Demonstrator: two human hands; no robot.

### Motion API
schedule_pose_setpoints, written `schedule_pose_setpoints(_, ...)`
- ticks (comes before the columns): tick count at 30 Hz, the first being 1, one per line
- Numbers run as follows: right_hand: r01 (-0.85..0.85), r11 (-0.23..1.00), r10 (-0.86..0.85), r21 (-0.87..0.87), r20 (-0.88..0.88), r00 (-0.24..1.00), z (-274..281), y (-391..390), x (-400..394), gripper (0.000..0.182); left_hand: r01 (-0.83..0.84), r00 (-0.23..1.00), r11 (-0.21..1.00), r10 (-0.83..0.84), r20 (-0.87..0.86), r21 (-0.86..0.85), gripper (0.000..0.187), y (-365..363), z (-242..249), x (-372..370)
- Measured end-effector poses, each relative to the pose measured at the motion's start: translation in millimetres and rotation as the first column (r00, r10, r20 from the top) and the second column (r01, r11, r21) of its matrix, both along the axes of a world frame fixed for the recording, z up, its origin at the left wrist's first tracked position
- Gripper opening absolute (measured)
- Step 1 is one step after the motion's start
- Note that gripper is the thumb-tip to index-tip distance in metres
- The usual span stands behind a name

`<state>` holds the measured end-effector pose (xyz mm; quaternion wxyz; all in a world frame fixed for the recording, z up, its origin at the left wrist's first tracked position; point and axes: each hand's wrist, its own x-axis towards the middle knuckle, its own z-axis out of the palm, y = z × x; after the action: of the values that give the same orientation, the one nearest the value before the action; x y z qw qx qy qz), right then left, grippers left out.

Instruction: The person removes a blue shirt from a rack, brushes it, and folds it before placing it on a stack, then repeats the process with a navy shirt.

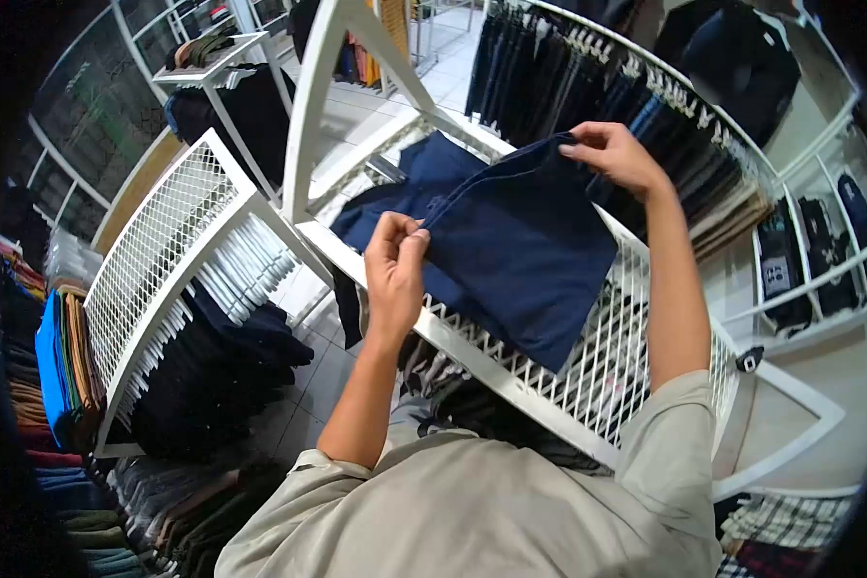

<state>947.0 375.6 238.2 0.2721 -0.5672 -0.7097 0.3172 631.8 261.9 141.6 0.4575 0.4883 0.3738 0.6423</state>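
Observation:
A navy blue garment [530, 265] lies partly spread over a white mesh rack top [607, 385], with one edge raised between my hands. At the left end of that edge, my left hand [396, 265] pinches the cloth between thumb and fingers. My right hand [618, 159] grips the far right end of the same edge, thumb underneath. The cloth hangs from this stretched edge, and its lower corner rests on the mesh. More of the navy fabric lies bunched behind my left hand, with a small dark print on it.
A second white mesh rack [164, 250] on the left has dark clothes on white hangers beneath it. Dark trousers [549, 77] hang from a curved rail at the back. Folded clothes [67, 366] are stacked at the far left. A white frame post [316, 106] rises beside the rack top.

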Motion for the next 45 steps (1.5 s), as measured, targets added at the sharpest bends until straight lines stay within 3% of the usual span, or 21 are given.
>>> schedule_pose_setpoints(1, -0.037, 0.994, 0.033, 0.099, 0.045, 0.998, -13.4, 25.5, -14.4, 0.036, -0.056, 0.998, 0.998, 0.054, -0.040, -0.030, 0.011, 9.4, 1.8, -12.3)
schedule_pose_setpoints(4, -0.033, 0.998, 0.039, 0.058, -0.113, 0.993, -35.0, 76.0, -68.9, 0.035, -0.178, 0.968, 0.983, 0.166, -0.186, -0.050, 0.012, 38.4, -5.1, -50.6)
schedule_pose_setpoints(7, 0.080, 0.972, -0.099, 0.219, 0.079, 0.992, -65.2, 113.2, -117.8, 0.030, -0.261, 0.931, 0.964, 0.237, -0.276, -0.053, 0.014, 58.4, -14.1, -79.4)
schedule_pose_setpoints(9, 0.092, 0.967, -0.114, 0.237, 0.082, 0.990, -77.6, 120.1, -144.1, 0.030, -0.320, 0.901, 0.943, 0.275, -0.334, -0.087, 0.016, 63.4, -18.1, -93.3)
schedule_pose_setpoints(11, 0.080, 0.942, -0.126, 0.326, 0.121, 0.985, -102.4, 135.2, -156.6, 0.036, -0.449, 0.733, 0.893, 0.384, -0.561, 0.026, 0.019, 69.5, -29.9, -106.4)
schedule_pose_setpoints(12, 0.086, 0.955, -0.125, 0.285, 0.122, 0.985, -110.7, 138.2, -161.4, 0.035, -0.461, 0.664, 0.887, 0.374, -0.647, 0.040, 0.020, 70.7, -31.4, -110.3)
schedule_pose_setpoints(13, 0.092, 0.966, -0.125, 0.243, 0.125, 0.984, -118.8, 137.2, -165.9, 0.035, -0.476, 0.516, 0.867, 0.412, -0.751, 0.149, 0.021, 71.3, -37.3, -112.8)
schedule_pose_setpoints(17, 0.054, 0.922, -0.152, 0.383, 0.231, 0.961, -159.8, 136.3, -166.0, 0.036, -0.452, 0.427, 0.881, 0.350, -0.834, 0.139, 0.023, 68.6, -51.1, -111.9)
schedule_pose_setpoints(19, 0.090, 0.854, -0.239, 0.512, 0.233, 0.943, -164.4, 132.0, -163.5, 0.039, -0.478, 0.380, 0.848, 0.432, -0.818, 0.227, 0.033, 63.3, -47.6, -107.3)
schedule_pose_setpoints(20, 0.103, 0.887, -0.250, 0.449, 0.283, 0.926, -165.6, 129.6, -159.9, 0.042, -0.438, 0.388, 0.878, 0.378, -0.841, 0.192, 0.042, 60.1, -47.9, -110.2)
schedule_pose_setpoints(23, 0.071, 0.938, -0.167, 0.339, 0.264, 0.950, -150.1, 128.7, -156.2, 0.040, -0.405, 0.431, 0.892, 0.381, -0.818, 0.202, 0.042, 61.2, -52.2, -112.9)
schedule_pose_setpoints(25, 0.025, 0.928, -0.128, 0.372, 0.255, 0.958, -145.7, 128.9, -153.5, 0.038, -0.384, 0.433, 0.897, 0.384, -0.815, 0.218, 0.036, 63.3, -51.5, -112.8)
schedule_pose_setpoints(29, 0.127, 0.952, -0.140, 0.279, 0.030, 0.990, -114.5, 108.9, -152.4, 0.033, -0.333, 0.420, 0.896, 0.419, -0.805, 0.292, 0.029, 64.3, -37.7, -111.0)
schedule_pose_setpoints(32, 0.162, 0.931, -0.118, 0.327, -0.150, 0.982, -70.8, 88.3, -118.5, 0.028, -0.256, 0.674, 0.959, 0.268, -0.689, 0.123, 0.029, 64.1, -9.1, -109.6)
schedule_pose_setpoints(34, 0.179, 0.890, -0.065, 0.419, -0.272, 0.960, -25.6, 76.9, -93.8, 0.023, -0.165, 0.710, 0.945, 0.313, -0.631, 0.282, 0.027, 74.3, 30.4, -106.9)
schedule_pose_setpoints(35, 0.202, 0.846, -0.026, 0.494, -0.339, 0.940, -2.8, 70.4, -83.3, 0.020, -0.134, 0.744, 0.949, 0.286, -0.604, 0.284, 0.029, 77.9, 59.6, -102.5)
schedule_pose_setpoints(37, 0.271, 0.763, -0.026, 0.587, -0.392, 0.920, 40.9, 48.6, -60.8, 0.019, -0.105, 0.713, 0.835, 0.442, -0.545, 0.540, 0.028, 85.0, 105.7, -91.1)
schedule_pose_setpoints(40, 0.340, 0.695, -0.008, 0.634, -0.466, 0.885, 87.5, -18.6, -43.2, 0.018, -0.057, 0.773, 0.681, 0.493, -0.400, 0.730, 0.030, 65.8, 152.8, -70.1)
schedule_pose_setpoints(43, 0.313, 0.701, 0.004, 0.641, -0.443, 0.897, 78.6, -90.4, -22.0, 0.024, 0.009, 0.795, 0.680, 0.440, -0.417, 0.733, 0.033, 15.6, 156.2, -57.3)
schedule_pose_setpoints(44, 0.254, 0.727, 0.053, 0.638, -0.420, 0.906, 66.4, -111.5, -13.1, 0.028, 0.052, 0.744, 0.682, 0.460, -0.484, 0.729, 0.036, -3.1, 143.8, -55.9)
schedule_pose_setpoints(45, 0.221, 0.808, -0.047, 0.547, -0.314, 0.948, 51.1, -133.5, 4.3, 0.030, 0.096, 0.685, 0.690, 0.477, -0.551, 0.717, 0.039, -22.6, 127.4, -55.4)
